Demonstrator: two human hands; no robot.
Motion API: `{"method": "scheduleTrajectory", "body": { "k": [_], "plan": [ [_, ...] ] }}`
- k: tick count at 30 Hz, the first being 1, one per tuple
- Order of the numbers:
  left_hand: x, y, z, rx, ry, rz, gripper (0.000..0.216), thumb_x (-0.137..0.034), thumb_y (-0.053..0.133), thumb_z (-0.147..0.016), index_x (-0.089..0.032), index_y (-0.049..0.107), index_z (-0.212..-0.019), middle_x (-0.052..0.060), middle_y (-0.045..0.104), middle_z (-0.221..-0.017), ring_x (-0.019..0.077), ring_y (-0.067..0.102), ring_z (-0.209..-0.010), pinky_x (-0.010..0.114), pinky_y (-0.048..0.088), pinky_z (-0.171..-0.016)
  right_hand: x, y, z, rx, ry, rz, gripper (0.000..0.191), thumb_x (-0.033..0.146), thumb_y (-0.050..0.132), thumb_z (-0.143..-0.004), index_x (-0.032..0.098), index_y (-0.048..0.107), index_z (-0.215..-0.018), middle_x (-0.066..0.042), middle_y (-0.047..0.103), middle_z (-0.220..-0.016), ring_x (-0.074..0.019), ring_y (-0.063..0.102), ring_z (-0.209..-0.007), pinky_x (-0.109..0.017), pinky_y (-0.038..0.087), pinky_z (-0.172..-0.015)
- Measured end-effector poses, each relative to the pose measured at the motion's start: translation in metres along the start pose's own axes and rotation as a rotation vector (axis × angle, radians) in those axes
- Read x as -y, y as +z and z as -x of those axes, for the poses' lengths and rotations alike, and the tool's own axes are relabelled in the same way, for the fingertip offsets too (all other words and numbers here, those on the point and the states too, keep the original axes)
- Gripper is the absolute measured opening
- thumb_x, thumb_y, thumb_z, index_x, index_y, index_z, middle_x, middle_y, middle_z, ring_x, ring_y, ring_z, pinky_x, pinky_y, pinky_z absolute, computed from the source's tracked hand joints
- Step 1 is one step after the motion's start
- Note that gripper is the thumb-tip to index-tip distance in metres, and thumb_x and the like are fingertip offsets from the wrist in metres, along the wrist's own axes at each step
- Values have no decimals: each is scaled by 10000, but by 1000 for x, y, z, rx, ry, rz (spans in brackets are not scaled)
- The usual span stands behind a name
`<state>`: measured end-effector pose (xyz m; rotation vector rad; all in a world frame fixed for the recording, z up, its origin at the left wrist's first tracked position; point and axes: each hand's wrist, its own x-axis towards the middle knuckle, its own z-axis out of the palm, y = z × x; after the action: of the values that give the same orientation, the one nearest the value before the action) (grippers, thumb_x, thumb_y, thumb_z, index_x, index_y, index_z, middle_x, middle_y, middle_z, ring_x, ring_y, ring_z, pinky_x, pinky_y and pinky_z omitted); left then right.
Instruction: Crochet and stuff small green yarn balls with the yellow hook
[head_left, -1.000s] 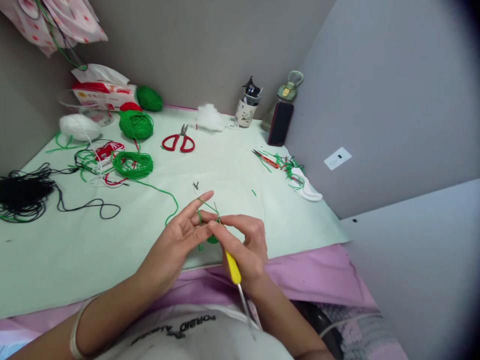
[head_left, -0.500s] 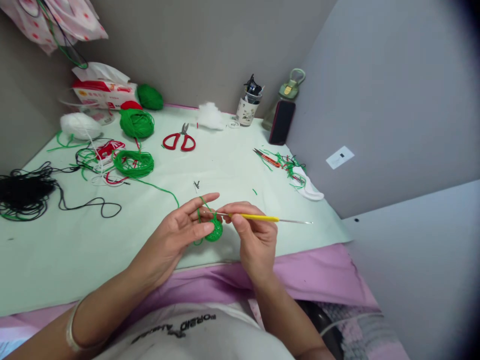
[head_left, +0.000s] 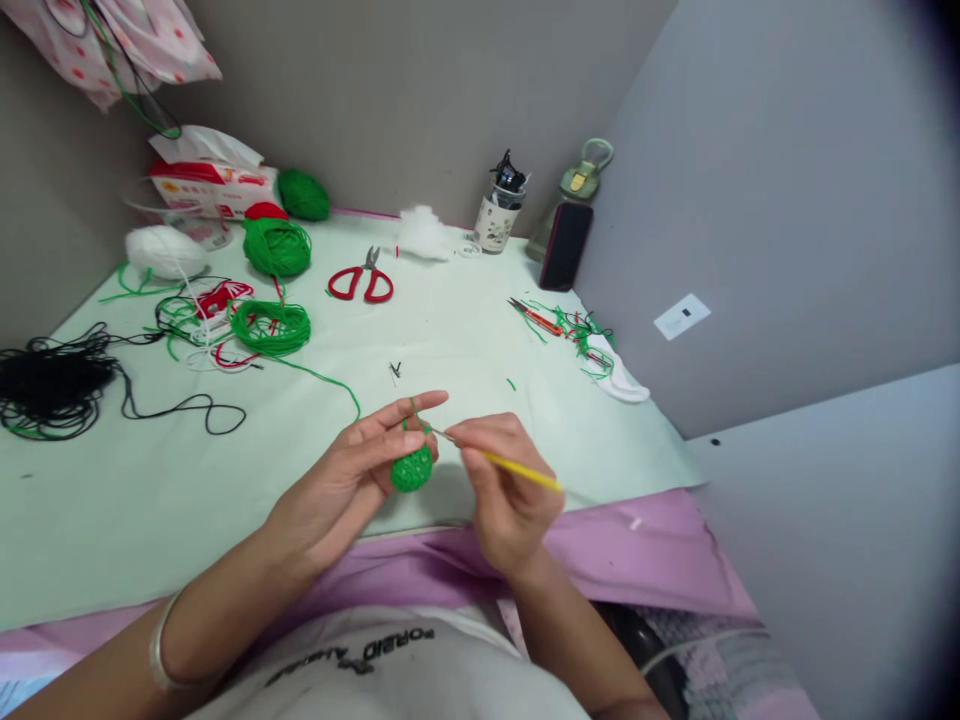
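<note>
Between the thumb and fingers of my left hand (head_left: 349, 458) is a small round green crochet piece (head_left: 412, 468). Green yarn loops over its outstretched index finger. My right hand (head_left: 511, 487) grips a crochet hook (head_left: 521, 470) by its yellow handle, and the thin metal tip meets the yarn at the top edge of the piece. From a loose green yarn coil (head_left: 270, 328) on the table, a strand (head_left: 319, 376) runs toward my left hand. Beyond my fingers lie a few small dark pins or clips (head_left: 395, 371), too small to name surely.
Red-handled scissors (head_left: 361, 283) lie mid-table, with white stuffing (head_left: 422, 233) behind. At left are black cord (head_left: 56, 380), a white yarn ball (head_left: 165, 251) and a green one (head_left: 277, 247). Orange snips (head_left: 536, 317), yarn scraps, a phone (head_left: 567, 246) and a cup (head_left: 496, 218) stand or lie right.
My right hand has moved slightly right and tilted the hook, its handle end now lower. The crochet piece has shifted left and turned, showing more of its rounded side.
</note>
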<state>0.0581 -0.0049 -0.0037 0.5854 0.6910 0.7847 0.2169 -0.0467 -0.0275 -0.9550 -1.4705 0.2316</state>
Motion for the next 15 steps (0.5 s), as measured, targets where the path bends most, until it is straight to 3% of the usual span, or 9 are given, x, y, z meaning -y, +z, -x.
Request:
{"method": "scheduleTrajectory", "body": {
  "k": [3, 5, 8, 10, 11, 13, 15],
  "plan": [
    [-3, 1, 1, -29, 70, -84, 407, -255, 844, -794, -222, 788, -1196, 5, 672, -861, 123, 607, -847, 194, 474, -777, -1, -1, -5, -92, 238, -221, 183, 187, 579, -1002, 244, 752, -993, -30, 722, -843, -170, 673, -755, -333, 568, -664],
    [-1, 5, 3, -76, 157, -143, 435, -244, 846, -801, -256, 774, -1230, -13, 662, -851, 109, 585, -816, 188, 466, -760, 0, 1, -5, -50, 277, -244, 188, 207, 564, -1014, 248, 747, -1026, -30, 716, -859, -162, 672, -740, -322, 566, -648],
    [4, 11, 4, -130, 245, -157, 501, -245, 869, -792, -303, 750, -1275, -38, 650, -807, 96, 568, -777, 188, 467, -767, 2, 6, -1, 44, 61, 1, 249, 139, 598, -982, 278, 755, -1116, -55, 738, -994, -183, 699, -889, -348, 588, -751],
    [5, 10, 3, -100, 178, -103, 503, -271, 878, -783, -290, 756, -1270, -27, 664, -807, 108, 595, -806, 198, 478, -786, 2, 6, 0, 62, -101, 150, 294, 102, 615, -960, 290, 765, -1129, -71, 740, -1064, -198, 694, -969, -367, 587, -804],
    [4, 8, 2, -80, 123, -78, 488, -281, 878, -779, -270, 767, -1254, -14, 677, -825, 116, 607, -827, 201, 482, -788, 3, 5, 0, 53, -110, 155, 295, 102, 610, -962, 288, 766, -1131, -72, 741, -1061, -200, 693, -967, -371, 587, -806],
    [1, 4, 2, -56, 47, -63, 450, -287, 876, -770, -233, 791, -1209, 10, 695, -867, 128, 621, -861, 198, 481, -779, 2, 1, -2, 7, 15, 29, 248, 139, 598, -981, 276, 769, -1095, -62, 744, -987, -198, 692, -912, -369, 582, -768],
    [-2, 2, 2, -65, 66, -97, 427, -280, 866, -773, -228, 800, -1191, 15, 694, -888, 134, 621, -877, 194, 473, -760, 1, -2, -7, -53, 175, -170, 185, 208, 599, -997, 266, 773, -1023, -43, 732, -893, -186, 672, -814, -348, 563, -693]
  ]
}}
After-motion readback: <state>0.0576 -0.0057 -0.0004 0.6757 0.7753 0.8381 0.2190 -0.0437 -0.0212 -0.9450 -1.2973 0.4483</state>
